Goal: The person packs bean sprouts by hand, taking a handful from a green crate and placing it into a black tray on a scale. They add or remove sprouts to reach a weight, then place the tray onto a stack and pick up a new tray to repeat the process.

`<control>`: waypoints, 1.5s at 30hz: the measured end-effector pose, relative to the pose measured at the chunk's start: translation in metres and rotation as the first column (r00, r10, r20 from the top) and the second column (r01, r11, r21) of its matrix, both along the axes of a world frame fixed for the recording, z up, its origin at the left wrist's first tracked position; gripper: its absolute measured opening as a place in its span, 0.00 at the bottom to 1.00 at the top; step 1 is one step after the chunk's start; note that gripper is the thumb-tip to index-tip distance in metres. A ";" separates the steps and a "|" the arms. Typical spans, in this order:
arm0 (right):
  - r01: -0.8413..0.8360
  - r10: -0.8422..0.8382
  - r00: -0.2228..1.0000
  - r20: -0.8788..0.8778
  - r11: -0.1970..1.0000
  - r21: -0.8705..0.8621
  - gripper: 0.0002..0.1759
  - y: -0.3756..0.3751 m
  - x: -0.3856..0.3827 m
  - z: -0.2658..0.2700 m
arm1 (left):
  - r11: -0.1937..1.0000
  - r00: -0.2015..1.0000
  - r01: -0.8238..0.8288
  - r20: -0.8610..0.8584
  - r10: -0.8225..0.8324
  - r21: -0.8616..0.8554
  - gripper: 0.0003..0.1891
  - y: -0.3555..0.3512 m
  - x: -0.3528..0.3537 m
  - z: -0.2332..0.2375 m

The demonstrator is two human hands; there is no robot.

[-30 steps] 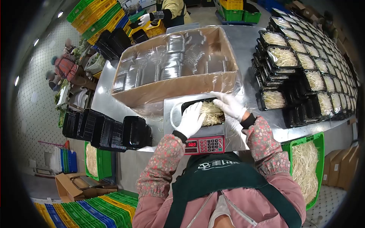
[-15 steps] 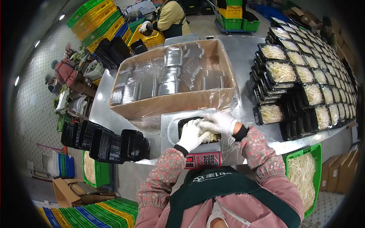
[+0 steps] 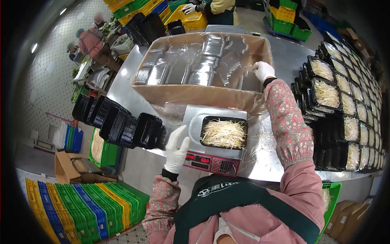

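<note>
A black tray of bean sprouts (image 3: 224,133) rests on the metal plate of a digital scale (image 3: 192,118), whose red keypad panel faces me. My left hand (image 3: 177,151), in a white glove, hovers left of the tray with its fingers stretched apart and nothing in them. My right hand (image 3: 264,71), also gloved, reaches into the right end of a plastic-lined cardboard box (image 3: 195,95). Its fingers are curled beside the clear plastic lids (image 3: 248,79); what they grip, if anything, is hidden. Stacks of clear lids (image 3: 202,73) fill much of the box.
Nested black trays (image 3: 115,122) lie at the table's left edge. Filled trays (image 3: 327,93) stand in stacks on the right. Loose sprouts (image 3: 264,142) are scattered beside the scale. A co-worker's gloved hand (image 3: 189,8) is at a yellow crate (image 3: 185,19) beyond the box.
Both hands have left the sprouts in the tray. My right hand has gone forward and right into the box; my left has drawn back leftward and spread. The view has shifted.
</note>
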State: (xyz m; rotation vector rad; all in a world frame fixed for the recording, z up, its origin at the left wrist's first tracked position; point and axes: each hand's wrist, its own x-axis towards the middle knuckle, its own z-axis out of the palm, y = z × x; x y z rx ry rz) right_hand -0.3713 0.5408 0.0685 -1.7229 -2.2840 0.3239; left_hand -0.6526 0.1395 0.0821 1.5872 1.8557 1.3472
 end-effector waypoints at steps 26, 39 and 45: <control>-0.061 0.049 0.887 -0.460 0.998 -0.011 0.27 -0.292 0.026 -0.038 | 0.997 0.986 0.053 -0.158 -0.044 0.054 0.09 0.058 0.041 -0.034; -0.085 -0.319 0.273 -0.908 0.932 -0.353 0.04 -0.240 -0.018 -0.116 | 0.970 0.566 0.234 0.820 -0.085 -0.061 0.15 0.102 0.008 -0.107; -0.041 -0.319 0.496 -0.808 0.920 -0.389 0.20 -0.260 0.004 -0.085 | 0.977 0.692 0.213 0.701 -0.171 0.028 0.17 0.074 0.016 -0.082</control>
